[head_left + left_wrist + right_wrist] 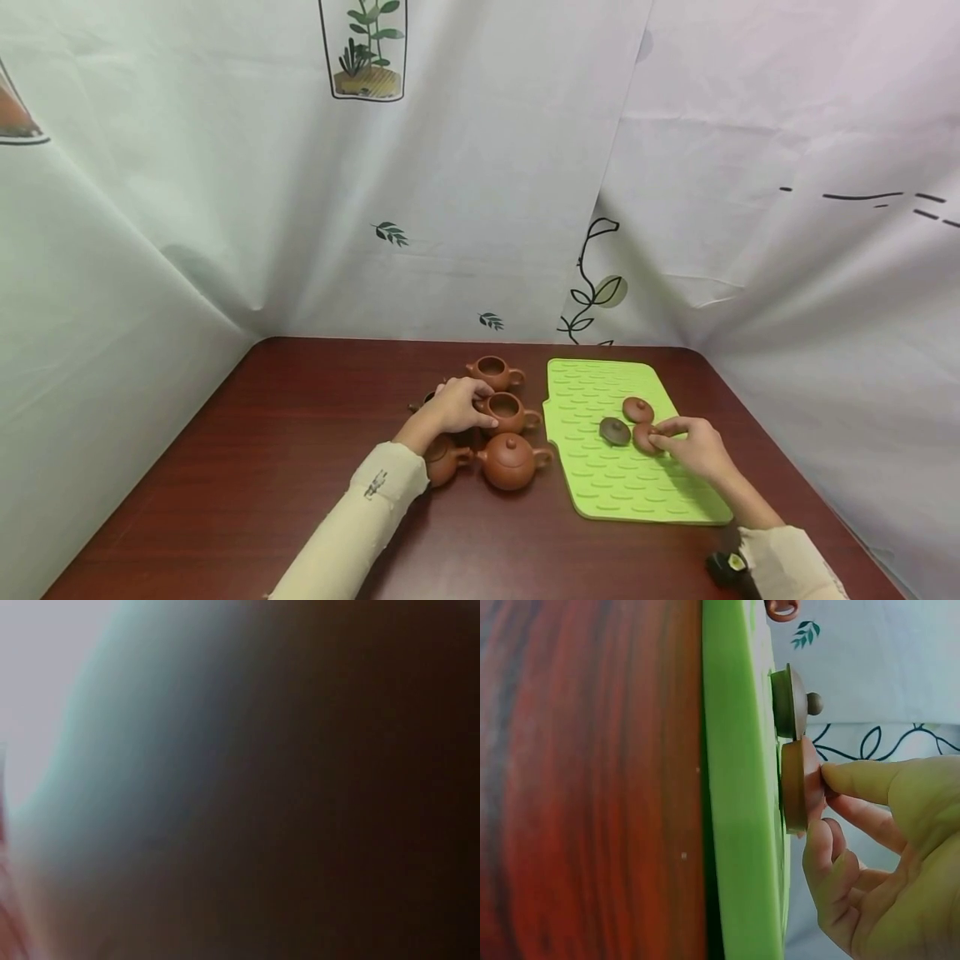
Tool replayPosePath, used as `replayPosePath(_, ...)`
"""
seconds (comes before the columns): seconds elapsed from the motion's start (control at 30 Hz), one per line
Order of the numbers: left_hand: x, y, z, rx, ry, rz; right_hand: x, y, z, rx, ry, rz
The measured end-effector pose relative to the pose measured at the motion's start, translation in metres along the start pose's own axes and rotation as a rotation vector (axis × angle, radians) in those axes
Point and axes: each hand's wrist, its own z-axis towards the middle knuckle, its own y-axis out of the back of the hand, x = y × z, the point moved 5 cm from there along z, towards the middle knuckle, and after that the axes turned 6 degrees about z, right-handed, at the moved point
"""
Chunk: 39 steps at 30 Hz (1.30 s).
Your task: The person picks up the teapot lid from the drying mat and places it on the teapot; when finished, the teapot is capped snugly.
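In the head view my left hand (459,404) holds a lidless reddish-brown teapot (506,412) at its spout side, thumb in front and fingers behind. My right hand (693,446) pinches the knob of a reddish-brown teapot lid (644,438) at the green mat. The right wrist view shows this lid (801,786) side-on, thumb and finger at its knob, close over the mat. Beside it lie a dark lid (615,431) and another reddish lid (638,409). Blur and darkness fill the left wrist view.
A lidded teapot (510,462) stands in front of the held one, a lidless teapot (493,372) behind it. Another teapot (442,460) and a dark pot (429,398) are partly hidden by my left arm. The green mat (600,492) covers the table's right side. A black object (723,568) lies near my right sleeve.
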Motion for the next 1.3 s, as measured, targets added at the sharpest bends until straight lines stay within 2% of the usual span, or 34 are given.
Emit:
replayPosePath(0.63, -0.003, -0.001, 0.001, 0.019, 0.013, 0.036, 0.021, -0.002, -0.005, -0.072, 0.034, 0.017)
replayPosePath(1.3, -0.004, -0.001, 0.002, 0.03, 0.028, 0.06, 0.047, -0.011, 0.0, -0.078, 0.072, 0.071)
